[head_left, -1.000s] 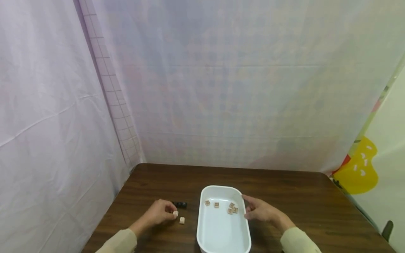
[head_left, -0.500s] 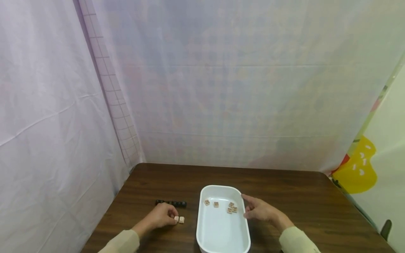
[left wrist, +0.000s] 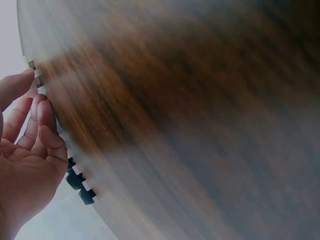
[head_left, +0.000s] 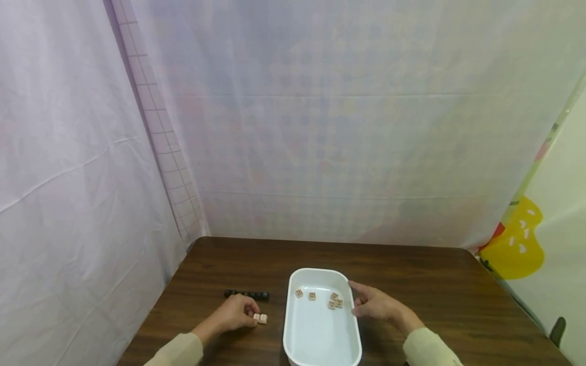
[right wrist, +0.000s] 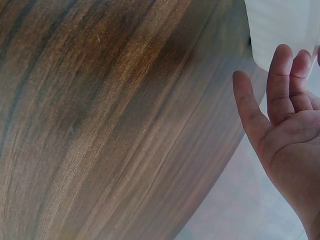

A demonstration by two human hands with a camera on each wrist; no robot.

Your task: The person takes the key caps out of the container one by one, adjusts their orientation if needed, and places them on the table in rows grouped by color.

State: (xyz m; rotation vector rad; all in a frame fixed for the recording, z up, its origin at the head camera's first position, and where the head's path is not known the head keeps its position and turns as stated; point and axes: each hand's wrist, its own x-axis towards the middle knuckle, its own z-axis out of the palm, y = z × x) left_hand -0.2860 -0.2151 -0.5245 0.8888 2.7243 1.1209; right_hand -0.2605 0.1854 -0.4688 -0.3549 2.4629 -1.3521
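While the left hand (head_left: pixel 234 312) pinches a pale cube (head_left: pixel 256 317), the right hand (head_left: pixel 381 305) rests spread fingers (head_left: pixel 360 288) against the tub (head_left: pixel 321 335).

A brown wood-grain table (head_left: pixel 412 284) bears a white tub (head_left: pixel 322 335), lined-up black cubes (head_left: pixel 260 295) and two pale cubes (head_left: pixel 263 319).

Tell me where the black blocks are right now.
In the head view, the black blocks lie in a row on the table, left of the white tub and just beyond the two pale cubes.
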